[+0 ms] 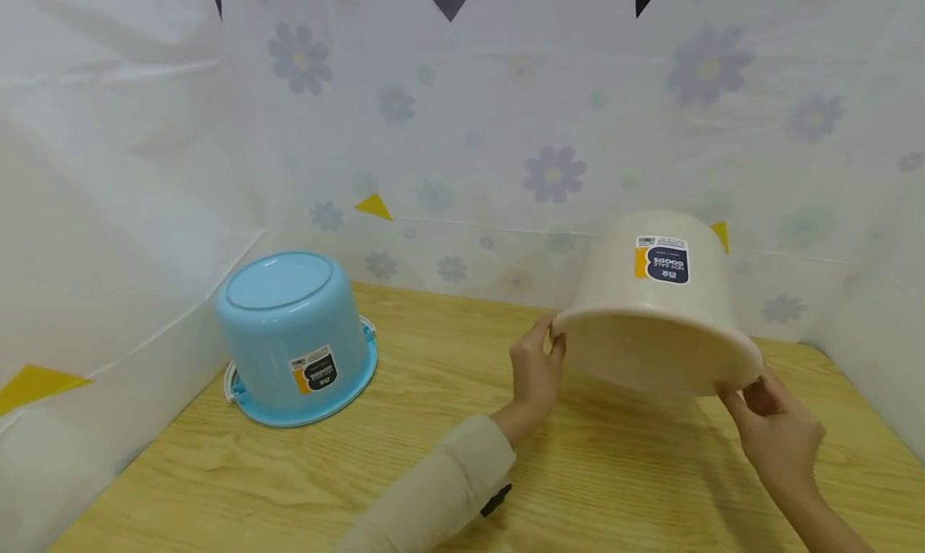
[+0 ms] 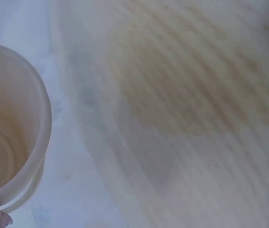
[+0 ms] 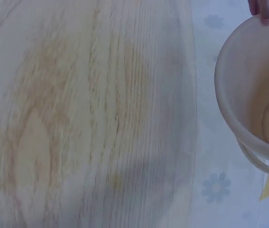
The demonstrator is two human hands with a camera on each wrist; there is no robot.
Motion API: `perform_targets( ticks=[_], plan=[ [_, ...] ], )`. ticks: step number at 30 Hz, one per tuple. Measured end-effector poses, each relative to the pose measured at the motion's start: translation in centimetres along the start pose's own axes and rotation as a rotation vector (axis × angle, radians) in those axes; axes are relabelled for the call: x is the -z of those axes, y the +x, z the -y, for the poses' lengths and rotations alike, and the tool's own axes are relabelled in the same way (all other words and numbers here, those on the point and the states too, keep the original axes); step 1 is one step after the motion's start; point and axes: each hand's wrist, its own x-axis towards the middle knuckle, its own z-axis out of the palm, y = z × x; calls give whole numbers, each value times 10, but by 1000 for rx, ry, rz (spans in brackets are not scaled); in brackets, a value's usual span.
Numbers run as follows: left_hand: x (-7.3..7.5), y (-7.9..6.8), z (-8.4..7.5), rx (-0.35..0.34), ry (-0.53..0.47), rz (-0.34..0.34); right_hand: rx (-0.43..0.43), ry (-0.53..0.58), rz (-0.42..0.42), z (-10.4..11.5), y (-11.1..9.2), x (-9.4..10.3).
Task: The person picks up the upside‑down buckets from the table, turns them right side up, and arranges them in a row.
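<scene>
A cream bucket [image 1: 607,276] is held tilted above the right side of the table, its base up and its mouth facing down and toward me. On its side is an upside-down dark and orange label [image 1: 663,261]. My left hand [image 1: 536,376] pinches the rim at the left. At the right edge of the rim, my right hand [image 1: 782,434] grips it between thumb and fingers. Both wrist views look into the bucket's hollow inside; a pale handle [image 3: 255,159] hangs beside the rim in the right wrist view.
A light blue bucket [image 1: 270,336] stands upside down on the wooden table [image 1: 433,360] at the left, its handle resting around the rim. Flower-patterned white sheeting [image 1: 470,119] encloses the back and sides. Yellow triangles [image 1: 374,206] mark the sheeting.
</scene>
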Motion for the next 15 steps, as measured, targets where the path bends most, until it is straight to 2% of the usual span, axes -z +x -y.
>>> perform_targets(
  ticks=[5, 10, 12, 15],
  plan=[
    [3, 9, -5, -15, 17, -25, 7, -7, -51, 2, 2, -3],
    [8, 13, -9, -23, 37, -43, 117, 40, -67, 5, 9, -2],
    [9, 16, -12, 10, 9, -37, 146, 69, -79, 9, 15, 1],
    [9, 22, -17, 109, -79, -35, 151, 104, -91, 17, 25, 5]
  ],
)
